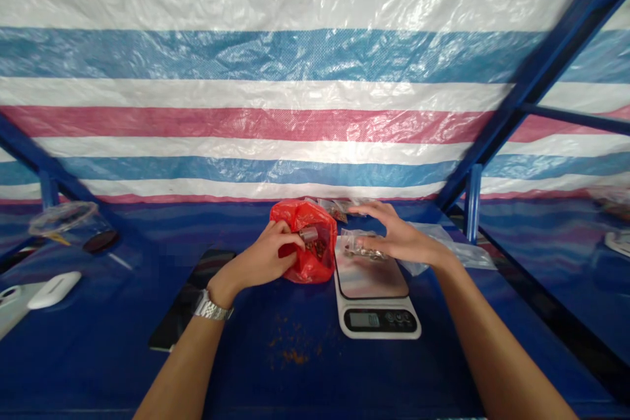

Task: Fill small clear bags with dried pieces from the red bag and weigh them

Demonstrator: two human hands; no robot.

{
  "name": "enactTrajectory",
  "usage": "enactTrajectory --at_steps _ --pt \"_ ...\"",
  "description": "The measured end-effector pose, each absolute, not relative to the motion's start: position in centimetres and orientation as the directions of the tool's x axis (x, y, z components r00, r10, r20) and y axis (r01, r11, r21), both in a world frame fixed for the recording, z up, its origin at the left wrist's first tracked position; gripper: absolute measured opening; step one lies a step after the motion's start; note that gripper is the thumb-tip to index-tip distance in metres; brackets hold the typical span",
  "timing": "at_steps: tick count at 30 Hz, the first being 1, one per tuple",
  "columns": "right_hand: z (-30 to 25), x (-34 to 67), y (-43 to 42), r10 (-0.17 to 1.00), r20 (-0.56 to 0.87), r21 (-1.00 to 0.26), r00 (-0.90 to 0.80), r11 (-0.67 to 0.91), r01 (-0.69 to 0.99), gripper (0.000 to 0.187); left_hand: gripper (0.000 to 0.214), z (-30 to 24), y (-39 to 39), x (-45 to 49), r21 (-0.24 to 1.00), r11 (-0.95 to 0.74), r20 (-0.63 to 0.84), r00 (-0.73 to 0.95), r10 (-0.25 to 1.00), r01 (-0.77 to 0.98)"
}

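A red plastic bag (310, 273) stands with its mouth open on the blue table, holding brown bits and a small clear cup (309, 234). My left hand (268, 252) curls its fingers at the bag's near-left rim, with a fingertip close to the cup. To the right, a small clear bag (352, 244) with dark contents is over the plate of a white kitchen scale (378, 325). My right hand (396, 233) is above the plate, fingers spread, the lower ones touching or close to the clear bag. The display seems to read 0.0.
Small filled bags (339, 210) lie behind the scale, and flat clear bags (467, 254) on its right. A black phone (191, 298), white case (55, 290) and clear tub (69, 220) are leftward. Brown crumbs (294, 357) lie in front. Striped sheeting (295, 92) slopes behind.
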State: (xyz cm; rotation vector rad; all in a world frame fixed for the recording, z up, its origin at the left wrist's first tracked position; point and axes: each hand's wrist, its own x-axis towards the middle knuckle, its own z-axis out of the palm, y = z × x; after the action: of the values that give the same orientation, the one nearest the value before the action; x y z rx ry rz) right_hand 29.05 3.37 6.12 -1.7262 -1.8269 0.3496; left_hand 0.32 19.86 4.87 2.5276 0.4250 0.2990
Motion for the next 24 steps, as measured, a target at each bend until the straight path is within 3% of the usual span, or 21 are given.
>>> enactTrajectory --at_steps 13,20,24 --pt "6.2 29.7 3.7 0.889 0.423 -0.598 0.175 0.130 0.791 0.035 0.021 4.5 21.2 1.1 0.452 -0.827 0.399 0.754 0.522 0.333" --pt "6.1 29.9 3.9 0.836 0.495 -0.585 0.238 0.118 0.803 0.029 0.020 5.4 21.3 0.6 0.571 -0.746 0.496 0.579 0.647 0.344" --pt "6.3 30.2 3.6 0.864 0.458 -0.595 0.210 0.123 0.794 0.027 0.016 5.3 21.2 0.6 0.618 -0.723 0.513 0.538 0.669 0.310"
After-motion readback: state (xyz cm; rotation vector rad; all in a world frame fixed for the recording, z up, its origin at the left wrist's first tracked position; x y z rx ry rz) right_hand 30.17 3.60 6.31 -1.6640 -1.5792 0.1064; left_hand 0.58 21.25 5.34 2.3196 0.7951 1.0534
